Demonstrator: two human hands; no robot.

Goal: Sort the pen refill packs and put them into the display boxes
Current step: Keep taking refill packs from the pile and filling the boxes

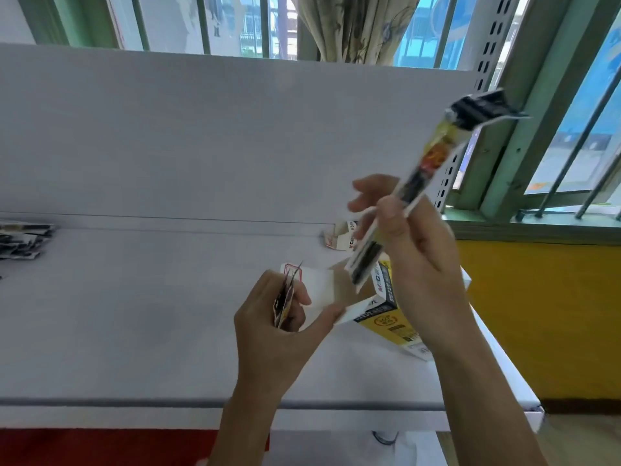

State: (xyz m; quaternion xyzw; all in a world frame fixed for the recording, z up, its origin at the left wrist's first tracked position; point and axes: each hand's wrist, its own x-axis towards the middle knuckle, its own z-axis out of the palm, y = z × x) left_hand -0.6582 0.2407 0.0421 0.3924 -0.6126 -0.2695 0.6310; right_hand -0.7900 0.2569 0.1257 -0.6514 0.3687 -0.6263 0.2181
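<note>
Two hands, each with refill packs, over open display box, centre right of frame.
Long clear plastic pen refill pack with black header card (433, 159) held slantwise, header toward upper right; right hand (413, 243) grips it at mid-length, fingers curled round it, lower end hanging above the yellow, black and white cardboard display box (386, 314). Left hand (272, 334), lower centre, clenched on a thin edge-on bundle of refill packs (284, 302); one finger reaches to the box's white flap (319, 287). Box lies open on white shelf board (134, 314). Second small white carton (339, 238) behind, against back panel. Loose heap of dark packs (23, 240) at left edge. Patterned curtain (356, 25) at top centre.
</note>
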